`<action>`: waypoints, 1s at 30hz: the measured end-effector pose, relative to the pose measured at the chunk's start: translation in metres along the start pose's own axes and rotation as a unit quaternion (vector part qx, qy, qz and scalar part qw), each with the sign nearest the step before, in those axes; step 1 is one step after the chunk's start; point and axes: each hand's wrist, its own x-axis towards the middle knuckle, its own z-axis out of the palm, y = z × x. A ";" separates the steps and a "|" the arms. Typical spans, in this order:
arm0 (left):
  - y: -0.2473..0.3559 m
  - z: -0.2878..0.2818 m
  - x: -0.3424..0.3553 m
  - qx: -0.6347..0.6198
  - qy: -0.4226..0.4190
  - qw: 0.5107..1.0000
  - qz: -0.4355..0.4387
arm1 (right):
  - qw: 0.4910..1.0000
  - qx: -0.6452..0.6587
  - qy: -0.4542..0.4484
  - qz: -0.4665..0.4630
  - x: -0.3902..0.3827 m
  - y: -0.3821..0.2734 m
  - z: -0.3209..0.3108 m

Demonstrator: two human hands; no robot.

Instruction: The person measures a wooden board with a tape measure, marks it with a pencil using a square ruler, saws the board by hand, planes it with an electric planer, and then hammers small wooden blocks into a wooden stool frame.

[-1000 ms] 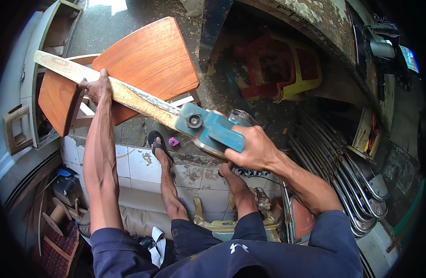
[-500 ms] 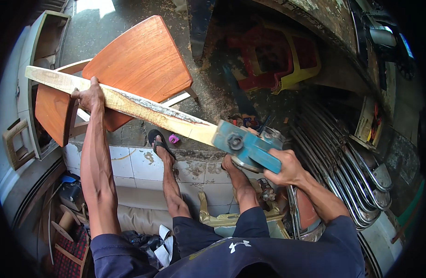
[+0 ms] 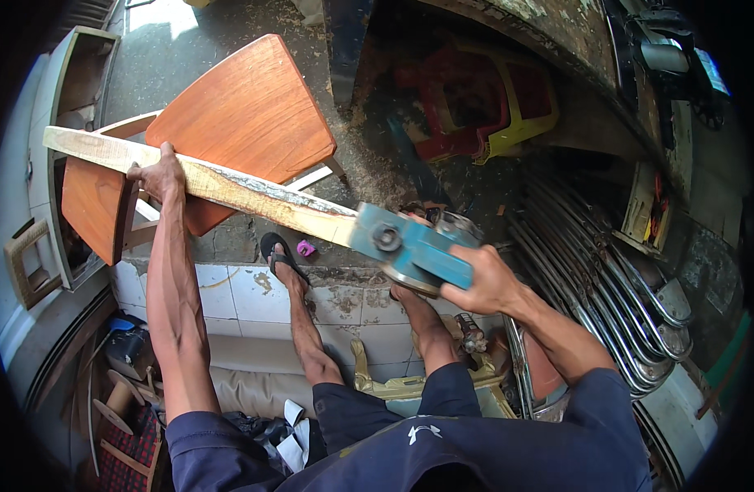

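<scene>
A long pale plank [image 3: 262, 195] with dark bark along one edge slants across the view, lying over a wooden chair [image 3: 254, 107] with an orange-brown seat. My left hand [image 3: 161, 174] is closed round the plank toward its far left end. At the plank's near right end sits a teal electric planer [image 3: 405, 248], covering that tip. The planer's rear handle is in the grip of my right hand [image 3: 485, 283]; its underside against the wood is hidden.
Several curved chrome tube frames [image 3: 590, 287] are stacked at the right. A red and yellow plastic piece [image 3: 508, 102] lies in shade beyond. White tiles [image 3: 266, 291] form a step by my sandalled foot. A beige padded cushion [image 3: 254, 394] lies below it.
My right hand has moved the planer left along the plank, covering more of its end. My left hand stays in place on the plank.
</scene>
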 end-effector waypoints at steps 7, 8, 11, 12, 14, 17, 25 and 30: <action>0.005 0.002 0.002 0.007 0.004 1.000 -0.008 | 0.997 -0.069 0.003 0.017 -0.094 0.081 -0.036; -0.002 0.002 -0.003 0.016 -0.003 1.000 -0.008 | 0.998 -0.062 0.000 0.015 -0.082 0.072 -0.032; -0.001 -0.002 0.004 -0.022 -0.002 1.000 -0.006 | 0.998 -0.035 0.012 -0.053 -0.023 0.035 -0.010; 0.003 -0.002 0.005 -0.021 -0.002 1.000 -0.003 | 0.998 -0.024 0.019 -0.063 -0.002 0.017 -0.003; 0.009 0.001 -0.003 0.010 -0.005 1.000 -0.017 | 0.995 -0.024 0.017 -0.091 0.040 -0.018 0.012; 0.002 0.001 -0.001 -0.003 -0.009 1.000 -0.006 | 0.995 -0.032 0.019 -0.088 0.093 -0.067 0.032; 0.005 -0.005 -0.001 0.014 -0.010 1.000 -0.003 | 0.998 -0.034 -0.004 -0.045 0.042 -0.028 0.013; 0.003 0.001 -0.002 0.027 0.007 1.000 -0.007 | 0.998 -0.046 -0.005 0.033 -0.072 0.061 -0.022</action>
